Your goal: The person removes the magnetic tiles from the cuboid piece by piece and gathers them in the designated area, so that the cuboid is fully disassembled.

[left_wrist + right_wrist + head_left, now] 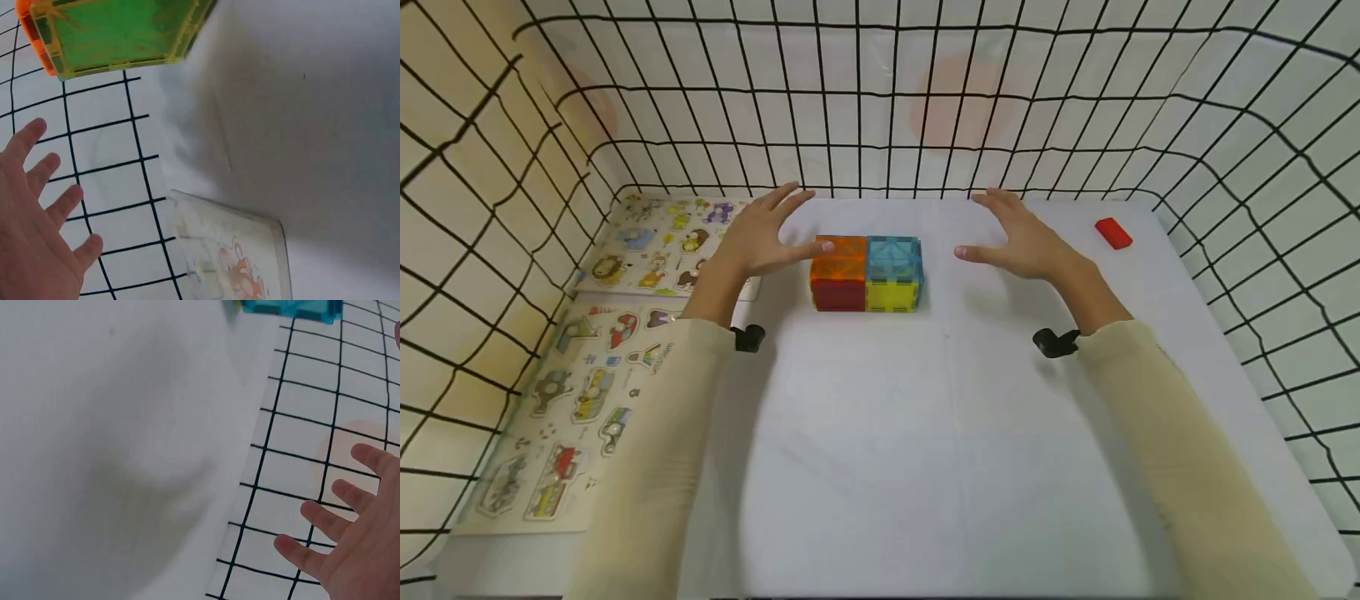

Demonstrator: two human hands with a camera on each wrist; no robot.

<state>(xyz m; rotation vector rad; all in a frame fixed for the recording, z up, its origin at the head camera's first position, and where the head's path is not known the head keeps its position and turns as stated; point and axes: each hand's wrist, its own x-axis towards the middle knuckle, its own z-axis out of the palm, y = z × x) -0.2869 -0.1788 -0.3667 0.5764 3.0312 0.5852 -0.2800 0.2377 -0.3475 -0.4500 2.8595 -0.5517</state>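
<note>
Two joined cubes of see-through magnetic tiles stand on the white table. The left cube (839, 271) has an orange top and a red front; the right one (892, 283) has a blue top and a yellow front. My left hand (758, 235) hovers just left of them, fingers spread, its thumb overlapping the orange top in the head view. Farther off on the right side, my right hand (1028, 242) is held up with fingers apart and nothing in it. A green-looking tile side (119, 34) shows in the left wrist view, and a blue tile edge (294, 307) in the right.
Two picture puzzle boards, one with animals (647, 250) and one with vehicles (583, 358), lie along the left side. A small red block (1112, 233) rests at the back right. Black wire mesh (880, 92) fences the back and both sides.
</note>
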